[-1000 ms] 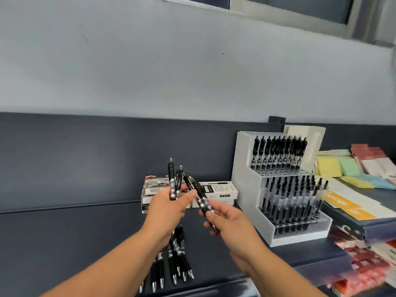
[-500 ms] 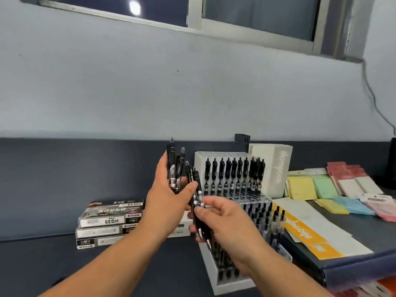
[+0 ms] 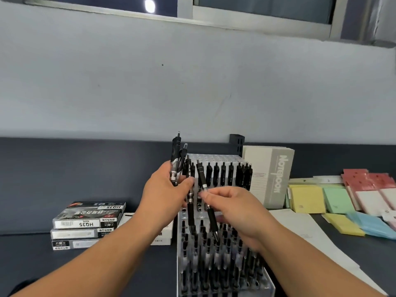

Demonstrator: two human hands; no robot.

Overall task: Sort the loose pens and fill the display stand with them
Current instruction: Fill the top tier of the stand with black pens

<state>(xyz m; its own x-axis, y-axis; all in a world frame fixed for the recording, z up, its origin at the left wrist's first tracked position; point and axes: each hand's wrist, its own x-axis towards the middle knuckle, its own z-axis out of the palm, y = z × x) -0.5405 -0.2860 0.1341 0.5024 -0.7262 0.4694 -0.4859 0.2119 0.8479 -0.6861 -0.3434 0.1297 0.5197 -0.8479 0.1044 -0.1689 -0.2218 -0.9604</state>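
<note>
Black retractable pens [image 3: 176, 166] stand clicker-end up in the left hand [image 3: 165, 194], whose fingers and thumb are curled round the small bundle just above the back-left corner of the tiered display stand [image 3: 214, 157]. One more pen [image 3: 203, 185] is pinched between thumb and forefinger of the right hand [image 3: 233, 209], slanting tip-down over the stand's middle tier. The front tier looks packed with pens and the back tier carries a full-looking row, so free holes seem few. The likely fault is a tip landing between holes or against a seated pen, tipping its neighbours. The slant adds to that; the pen probably needs to be nearer upright before it goes down. The left hand's bundle looks loosely fanned, and one could slip out onto the stand. Stacked pen boxes [image 3: 87, 219] lie left of the stand.
</note>
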